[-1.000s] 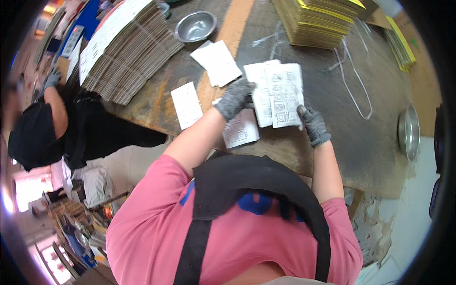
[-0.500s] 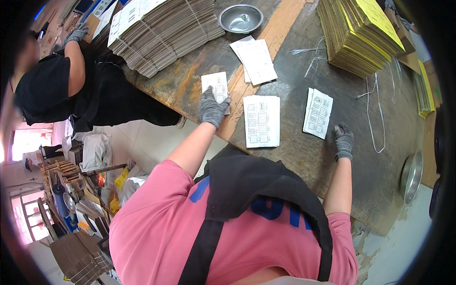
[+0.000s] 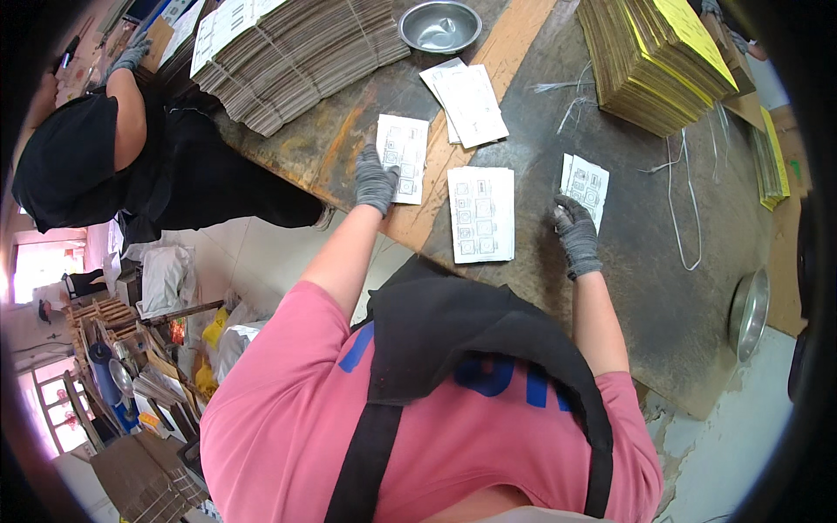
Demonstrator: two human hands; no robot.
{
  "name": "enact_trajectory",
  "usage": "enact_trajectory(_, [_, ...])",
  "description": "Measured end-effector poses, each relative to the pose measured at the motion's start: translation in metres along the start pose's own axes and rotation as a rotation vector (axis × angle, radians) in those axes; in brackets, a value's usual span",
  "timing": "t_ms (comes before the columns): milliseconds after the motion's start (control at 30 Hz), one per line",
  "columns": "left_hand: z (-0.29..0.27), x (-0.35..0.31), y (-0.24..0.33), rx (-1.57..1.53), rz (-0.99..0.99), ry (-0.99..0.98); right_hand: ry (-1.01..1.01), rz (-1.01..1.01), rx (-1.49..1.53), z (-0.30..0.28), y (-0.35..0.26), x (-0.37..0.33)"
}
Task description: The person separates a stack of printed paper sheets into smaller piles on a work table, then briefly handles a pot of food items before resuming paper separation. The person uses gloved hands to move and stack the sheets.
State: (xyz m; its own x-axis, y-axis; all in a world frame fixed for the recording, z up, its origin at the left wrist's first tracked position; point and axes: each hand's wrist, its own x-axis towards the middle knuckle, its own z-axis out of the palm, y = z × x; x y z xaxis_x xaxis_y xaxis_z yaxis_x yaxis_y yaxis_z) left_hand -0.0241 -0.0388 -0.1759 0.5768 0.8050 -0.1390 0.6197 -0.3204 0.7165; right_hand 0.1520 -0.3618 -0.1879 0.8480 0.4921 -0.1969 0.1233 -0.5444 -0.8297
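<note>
On our table [image 3: 680,340], the middle paper pile [image 3: 481,215] lies between our hands; our left hand [image 3: 377,181], thumb spread, overlaps the left paper [image 3: 408,139]; our right hand [image 3: 575,234] overlaps the small right-hand pile [image 3: 586,179], whether pinching we cannot tell; light, even edge pressure seems best against creasing.

A steel bowl [image 3: 420,37] beside banded cardboard [image 3: 301,65]; white string [image 3: 549,87] near yellow-topped stack [image 3: 649,74]

White printed paper [image 3: 407,142] lies left of a neat stack [image 3: 481,215], a smaller uneven pile [image 3: 587,183] right.
</note>
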Motion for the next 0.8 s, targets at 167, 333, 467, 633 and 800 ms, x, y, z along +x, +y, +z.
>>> enact_trajectory(167, [-0.031,0.011,0.012,-0.315,0.031,-0.200,-0.016,-0.133,0.040,0.005,-0.020,-0.005])
enact_trajectory(333, [-0.040,0.011,0.065,-0.353,0.096,-0.546,-0.088,-0.210,0.017,0.009,-0.069,0.001])
enact_trajectory(467, [-0.036,0.012,0.101,-0.322,0.252,-0.890,-0.151,-0.238,-0.006,0.009,-0.109,0.005])
enact_trajectory(633, [-0.027,0.003,0.128,0.096,0.605,-0.986,-0.334,-0.049,-0.012,0.011,-0.137,0.000])
enact_trajectory(800, [-0.025,0.010,0.110,-0.118,0.646,-0.155,-0.311,0.187,0.299,0.001,-0.125,-0.006])
